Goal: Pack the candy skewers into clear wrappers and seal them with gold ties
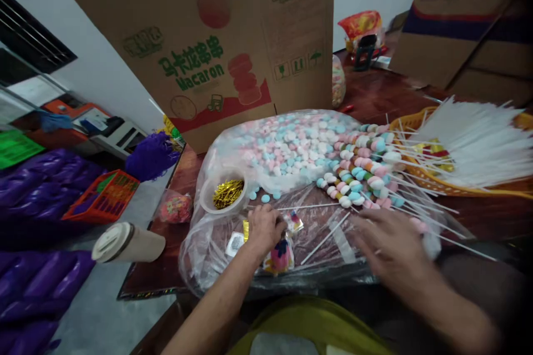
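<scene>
My left hand rests on the plastic sheet, its fingers curled downward. Small printed packets lie under and beside it, and a thin white stick runs past its fingertips. Whatever is between those fingers is hidden. My right hand, blurred by motion, hovers with fingers loosely apart beside a pile of skewered marshmallows in pink, blue and white. A single white stick lies between my hands. Behind them spreads a clear bag of loose marshmallows.
A white bowl of gold twist ties stands left of the bag. At right, an orange basket holds many white sticks. A large cardboard box rises behind. A lidded cup is near the table's left edge.
</scene>
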Demonstrator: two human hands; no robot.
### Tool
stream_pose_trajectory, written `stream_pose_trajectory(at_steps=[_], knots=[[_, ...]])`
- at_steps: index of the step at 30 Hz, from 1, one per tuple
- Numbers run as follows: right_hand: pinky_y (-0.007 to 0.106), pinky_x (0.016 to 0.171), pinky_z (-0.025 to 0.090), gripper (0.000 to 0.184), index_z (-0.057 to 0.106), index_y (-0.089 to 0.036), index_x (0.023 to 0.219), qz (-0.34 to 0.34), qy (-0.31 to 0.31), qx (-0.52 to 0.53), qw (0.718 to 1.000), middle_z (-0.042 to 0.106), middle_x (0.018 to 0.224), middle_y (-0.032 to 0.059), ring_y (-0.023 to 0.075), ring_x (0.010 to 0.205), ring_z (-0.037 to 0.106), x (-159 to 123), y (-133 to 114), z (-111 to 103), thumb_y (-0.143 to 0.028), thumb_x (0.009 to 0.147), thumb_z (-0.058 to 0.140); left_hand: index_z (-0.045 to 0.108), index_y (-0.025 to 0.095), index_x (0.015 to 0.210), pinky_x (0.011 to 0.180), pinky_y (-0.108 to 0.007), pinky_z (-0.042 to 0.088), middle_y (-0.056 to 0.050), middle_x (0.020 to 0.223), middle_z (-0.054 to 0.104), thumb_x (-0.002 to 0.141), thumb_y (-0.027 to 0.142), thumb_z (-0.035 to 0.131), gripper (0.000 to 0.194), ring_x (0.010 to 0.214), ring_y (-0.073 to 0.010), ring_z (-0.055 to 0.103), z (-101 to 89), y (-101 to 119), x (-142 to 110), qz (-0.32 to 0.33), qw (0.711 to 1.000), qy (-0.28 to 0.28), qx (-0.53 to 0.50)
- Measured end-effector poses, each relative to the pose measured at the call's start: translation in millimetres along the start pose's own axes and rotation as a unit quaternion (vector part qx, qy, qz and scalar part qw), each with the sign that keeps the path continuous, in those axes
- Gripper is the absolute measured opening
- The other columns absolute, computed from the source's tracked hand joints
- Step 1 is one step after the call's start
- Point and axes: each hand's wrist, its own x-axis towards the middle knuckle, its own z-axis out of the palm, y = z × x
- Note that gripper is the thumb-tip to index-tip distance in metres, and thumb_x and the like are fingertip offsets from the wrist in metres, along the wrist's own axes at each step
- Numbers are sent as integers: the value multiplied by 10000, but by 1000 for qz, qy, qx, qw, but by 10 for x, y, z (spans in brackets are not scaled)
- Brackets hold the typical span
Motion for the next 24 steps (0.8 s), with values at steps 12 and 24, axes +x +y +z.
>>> stream_pose_trajectory(at_steps=[12, 24], knots=[[370, 741, 426, 215, 620, -138, 943, 115, -106, 71, 985, 599, 839, 110, 236, 813, 519, 378, -233, 964, -251, 810, 494, 650, 224, 940, 782, -336, 360, -36, 934, 640, 668, 332, 685, 294, 910, -217, 533, 95, -140, 44, 85, 994, -3, -66], [352, 774, 460, 289, 621, -160, 932, 155, -73, 163, 972, 630, 888, 97, 222, 864, 566, 479, -188, 754, -391, 803, 504, 670, 230, 934, 872, -354, 358, -42, 929, 672, 762, 299, 611, 195, 908, -190, 574, 21, -79, 138, 144, 987, 20, -75]])
